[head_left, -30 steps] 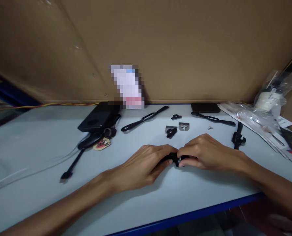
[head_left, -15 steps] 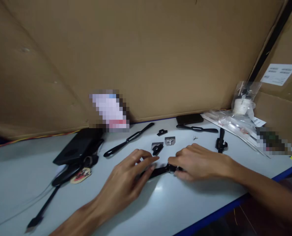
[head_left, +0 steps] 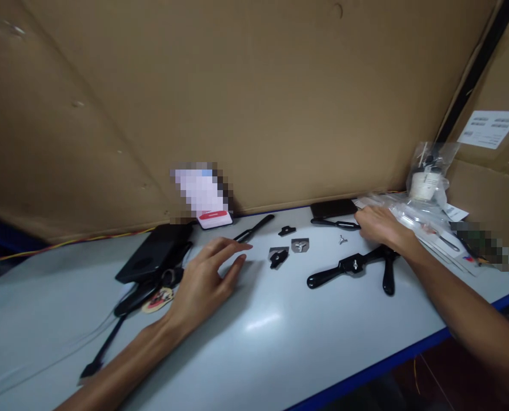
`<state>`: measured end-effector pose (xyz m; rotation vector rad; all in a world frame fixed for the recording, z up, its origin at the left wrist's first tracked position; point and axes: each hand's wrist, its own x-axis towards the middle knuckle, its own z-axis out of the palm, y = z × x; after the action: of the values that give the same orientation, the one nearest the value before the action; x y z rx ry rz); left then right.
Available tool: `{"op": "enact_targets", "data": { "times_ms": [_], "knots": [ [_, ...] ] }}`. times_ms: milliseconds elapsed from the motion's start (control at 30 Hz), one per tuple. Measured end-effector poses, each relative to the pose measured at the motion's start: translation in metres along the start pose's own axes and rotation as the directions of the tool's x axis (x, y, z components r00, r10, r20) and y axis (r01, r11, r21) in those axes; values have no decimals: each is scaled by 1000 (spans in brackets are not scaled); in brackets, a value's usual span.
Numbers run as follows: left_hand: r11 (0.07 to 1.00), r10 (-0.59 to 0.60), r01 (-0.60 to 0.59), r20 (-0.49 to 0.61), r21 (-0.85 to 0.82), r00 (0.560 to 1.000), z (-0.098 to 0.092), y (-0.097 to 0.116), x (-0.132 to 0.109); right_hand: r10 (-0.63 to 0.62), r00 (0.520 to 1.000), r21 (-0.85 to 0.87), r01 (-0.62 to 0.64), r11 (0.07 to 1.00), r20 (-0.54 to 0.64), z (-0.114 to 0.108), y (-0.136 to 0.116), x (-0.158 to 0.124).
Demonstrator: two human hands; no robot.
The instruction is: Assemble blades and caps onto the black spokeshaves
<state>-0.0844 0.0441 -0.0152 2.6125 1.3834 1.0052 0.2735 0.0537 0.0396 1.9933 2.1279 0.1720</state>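
Observation:
My left hand [head_left: 213,274] is open above the table, its fingers apart, beside a black two-handled frame [head_left: 258,228] partly hidden behind it. My right hand [head_left: 378,225] is closed around the right end of another black frame [head_left: 332,222] at the back. In front of it, a black tool with a small silver screw [head_left: 329,277] lies across a second black tool [head_left: 389,279]. Between my hands are a black clamp piece [head_left: 287,230], a grey blade with a black piece on it [head_left: 279,258], a grey blade with a silver screw [head_left: 300,245] and a loose silver screw [head_left: 343,240].
A black box [head_left: 151,254], a phone [head_left: 207,200] and a corded black item [head_left: 104,342] are on the left. A dark flat object [head_left: 332,209] lies behind. Plastic bags [head_left: 425,182] and thin rods lie at the right, beside cardboard walls [head_left: 280,103].
My right hand has let go of the black tool, which now lies further right, and moved back to the rear frame. My left hand has drawn away to the left. The view has shifted slightly.

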Motion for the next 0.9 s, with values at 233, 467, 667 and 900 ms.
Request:
{"op": "enact_targets", "data": {
  "times_ms": [233, 467, 667, 900],
  "knots": [
    [999, 24, -24, -16, -28, 1000, 5, 1, -2, -3, 1000, 44, 3, 999, 17, 15, 4, 12],
    [992, 48, -54, -54, -111, 997, 8, 9, -3, -28, 997, 34, 31, 999, -71, 6, 11, 10],
    [986, 65, -87, -156, -140, 986, 4, 20, -4, -252, 946, 149, 285, 947, -204, -14, -22, -14],
    [975, 91, -120, -158, -187, 983, 1, 25, -7, -555, 828, 385, 539, 749, -81, -2, -82, -61]
  ]
}}
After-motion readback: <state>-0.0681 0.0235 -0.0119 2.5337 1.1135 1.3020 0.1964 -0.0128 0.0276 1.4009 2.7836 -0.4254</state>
